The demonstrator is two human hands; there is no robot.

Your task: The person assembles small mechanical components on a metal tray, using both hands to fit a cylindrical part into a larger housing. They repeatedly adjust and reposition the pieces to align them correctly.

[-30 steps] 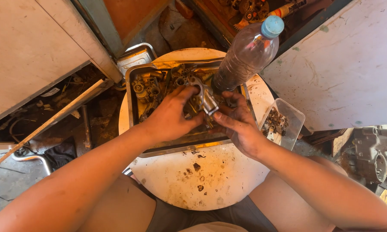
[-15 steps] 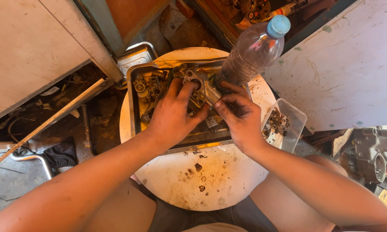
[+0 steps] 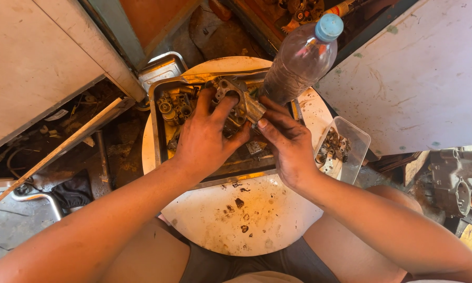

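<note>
Item: metal carburettor body (image 3: pixel 235 102), grey cast metal with round bores, grimy. We find it held above the far half of a shallow metal tray (image 3: pixel 157 136), near the tray's middle.

Left hand (image 3: pixel 207 139): we see its fingers (image 3: pixel 218 112) curled over the near side of the carburettor body, closed on it, palm down.

Right hand (image 3: pixel 288 144): its fingers (image 3: pixel 267 123) are pinched against the right end of the same part, thumb and forefinger touching the metal. Both hands are darkened with grease.

Tray contents: further small metal parts (image 3: pixel 174 105), dark and oily, gathered in the far left corner; we cannot tell the single pieces apart.

Table (image 3: pixel 246 220): round, white, stained with brown spots on the near side; it carries the tray.

Plastic bottle (image 3: pixel 301 60): clear, blue cap, dark residue inside, standing at the tray's far right edge, just beyond the right hand.

Clear plastic container (image 3: pixel 348 149): rectangular, at the table's right rim, holding small metal bits.

Surroundings: a second metal tin (image 3: pixel 162 65) behind the tray on the left; a grey engine part (image 3: pixel 456 181) on the floor at the far right.
</note>
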